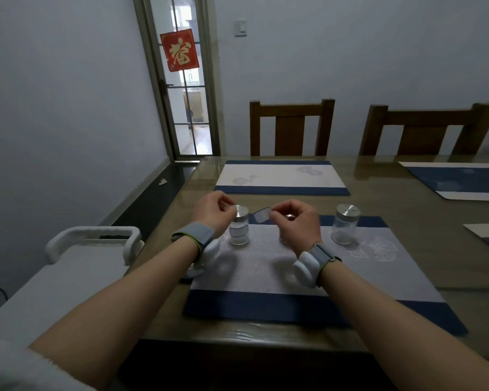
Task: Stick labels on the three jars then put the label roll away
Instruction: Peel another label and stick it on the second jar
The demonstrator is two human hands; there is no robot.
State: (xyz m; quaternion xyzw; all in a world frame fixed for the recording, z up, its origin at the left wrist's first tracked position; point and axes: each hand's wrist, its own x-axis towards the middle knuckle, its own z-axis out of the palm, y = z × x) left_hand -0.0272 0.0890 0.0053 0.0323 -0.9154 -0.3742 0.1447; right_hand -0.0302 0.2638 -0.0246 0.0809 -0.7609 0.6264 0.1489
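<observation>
Three small glass jars with metal lids stand on the near placemat (pixel 266 266). The left jar (pixel 239 228) carries a blue-outlined label. My left hand (pixel 213 213) is curled beside its lid, fingertips pinched at the lid's edge; whether it grips anything is unclear. My right hand (pixel 295 221) pinches a loose label (pixel 261 214) between the left jar and the middle jar. The middle jar (pixel 290 217) is almost hidden behind that hand. The right jar (pixel 345 224) stands bare and apart. A round edge under my left wrist may be the label roll (pixel 192 274).
The wooden table (pixel 407 221) has a glass top and holds other blue-and-white placemats at the back (pixel 280 176) and right (pixel 463 179). Two wooden chairs (pixel 291 128) stand behind it. A white cart with a handle (pixel 91 238) sits left of the table.
</observation>
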